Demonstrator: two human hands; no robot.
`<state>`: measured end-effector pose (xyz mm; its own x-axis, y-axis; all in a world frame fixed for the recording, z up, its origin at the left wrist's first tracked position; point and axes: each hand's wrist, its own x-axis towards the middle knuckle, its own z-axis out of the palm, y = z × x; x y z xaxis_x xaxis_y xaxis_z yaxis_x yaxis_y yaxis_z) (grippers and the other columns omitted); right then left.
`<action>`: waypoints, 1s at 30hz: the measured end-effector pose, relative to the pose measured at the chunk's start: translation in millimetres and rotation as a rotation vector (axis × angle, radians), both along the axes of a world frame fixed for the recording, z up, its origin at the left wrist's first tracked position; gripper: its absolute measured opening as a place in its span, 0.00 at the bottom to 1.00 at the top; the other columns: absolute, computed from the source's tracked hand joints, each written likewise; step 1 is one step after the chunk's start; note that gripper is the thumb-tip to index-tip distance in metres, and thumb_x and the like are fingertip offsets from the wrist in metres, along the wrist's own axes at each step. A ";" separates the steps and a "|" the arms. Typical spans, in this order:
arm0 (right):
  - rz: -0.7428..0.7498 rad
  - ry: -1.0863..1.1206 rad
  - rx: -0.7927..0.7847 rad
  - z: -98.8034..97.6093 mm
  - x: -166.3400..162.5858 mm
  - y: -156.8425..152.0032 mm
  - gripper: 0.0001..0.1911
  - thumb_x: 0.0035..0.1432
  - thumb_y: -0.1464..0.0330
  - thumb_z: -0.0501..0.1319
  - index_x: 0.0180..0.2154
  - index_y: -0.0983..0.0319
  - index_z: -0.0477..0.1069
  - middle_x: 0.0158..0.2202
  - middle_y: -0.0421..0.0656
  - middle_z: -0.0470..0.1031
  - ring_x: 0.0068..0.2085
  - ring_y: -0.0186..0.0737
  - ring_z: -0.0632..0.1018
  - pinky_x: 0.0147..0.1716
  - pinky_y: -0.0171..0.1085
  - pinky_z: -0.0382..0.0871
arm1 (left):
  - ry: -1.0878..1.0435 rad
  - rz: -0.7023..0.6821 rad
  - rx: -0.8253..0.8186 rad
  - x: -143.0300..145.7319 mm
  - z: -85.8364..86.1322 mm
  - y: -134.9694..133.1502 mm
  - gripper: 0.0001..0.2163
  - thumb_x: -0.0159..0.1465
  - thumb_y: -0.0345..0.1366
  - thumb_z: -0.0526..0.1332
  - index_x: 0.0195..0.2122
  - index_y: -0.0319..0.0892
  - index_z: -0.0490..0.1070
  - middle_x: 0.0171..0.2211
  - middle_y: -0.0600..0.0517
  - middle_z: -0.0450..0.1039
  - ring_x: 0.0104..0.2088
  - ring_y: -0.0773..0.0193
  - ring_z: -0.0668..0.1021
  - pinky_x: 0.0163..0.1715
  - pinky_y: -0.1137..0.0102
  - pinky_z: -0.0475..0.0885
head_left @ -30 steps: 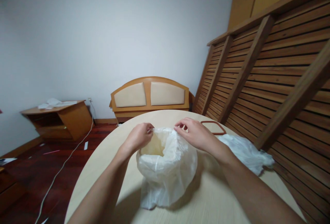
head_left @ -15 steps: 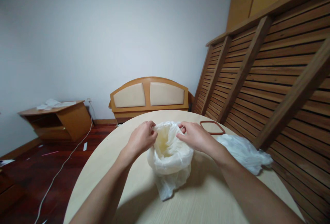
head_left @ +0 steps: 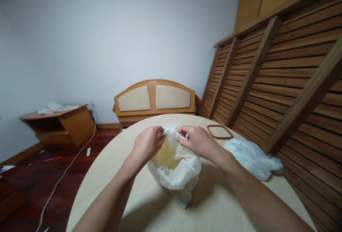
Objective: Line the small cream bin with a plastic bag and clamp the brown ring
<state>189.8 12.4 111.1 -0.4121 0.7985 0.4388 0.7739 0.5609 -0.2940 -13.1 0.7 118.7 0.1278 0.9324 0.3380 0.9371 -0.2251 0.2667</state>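
A white plastic bag (head_left: pixel 176 177) lines a small bin whose yellowish inside shows through the film; the bin itself is mostly covered. The bag's edge is folded outward over the rim, and a loose corner hangs down at the front. My left hand (head_left: pixel 149 143) pinches the bag's edge at the far left of the opening. Close beside it, my right hand (head_left: pixel 196 137) grips the same edge at the far right, fingers closed. Between the two hands the film is gathered and stretched. Both hands stand above the round table (head_left: pixel 107 182).
A brown rounded-square ring (head_left: pixel 220 138) and a crumpled heap of white plastic bags (head_left: pixel 252 157) lie on the table's right side. Beyond stand a headboard (head_left: pixel 153 86) and a leaning slatted wooden frame (head_left: pixel 267 79). At left, a low cabinet (head_left: pixel 76 125) and a cable (head_left: pixel 65 171).
My hands have drawn a little closer together along the far edge, bunching the film between them. The bin and bag have turned or tilted slightly, and the hanging corner has shifted right.
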 end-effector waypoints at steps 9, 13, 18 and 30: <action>-0.100 -0.090 -0.081 0.6 8.7 -6.0 0.13 0.57 0.57 0.65 0.38 0.59 0.78 0.37 0.45 0.81 0.37 0.45 0.79 0.34 0.37 0.63 | 0.101 0.104 -0.014 2.7 1.2 -3.0 0.09 0.65 0.38 0.57 0.37 0.44 0.76 0.35 0.44 0.81 0.36 0.55 0.81 0.30 0.70 0.64; -0.079 0.059 0.038 4.4 2.0 -7.7 0.22 0.57 0.56 0.66 0.49 0.60 0.75 0.45 0.45 0.80 0.39 0.41 0.78 0.36 0.37 0.65 | 0.107 0.079 0.008 6.8 2.9 -7.3 0.07 0.64 0.39 0.58 0.36 0.45 0.75 0.36 0.46 0.81 0.36 0.56 0.81 0.29 0.70 0.62; -0.040 -0.004 -0.026 2.3 -5.3 -7.3 0.11 0.64 0.61 0.60 0.36 0.59 0.79 0.35 0.44 0.82 0.36 0.41 0.79 0.34 0.36 0.63 | 0.134 0.072 -0.008 7.1 5.5 -10.8 0.08 0.64 0.41 0.59 0.35 0.45 0.76 0.35 0.46 0.81 0.36 0.55 0.81 0.29 0.70 0.63; 0.026 -0.055 -0.104 3.7 -2.8 -12.3 0.13 0.65 0.63 0.59 0.32 0.58 0.80 0.31 0.44 0.82 0.31 0.40 0.79 0.30 0.35 0.61 | -0.050 -0.182 0.116 4.2 -0.6 -5.2 0.15 0.65 0.35 0.62 0.53 0.49 0.74 0.50 0.50 0.80 0.49 0.57 0.80 0.47 0.68 0.71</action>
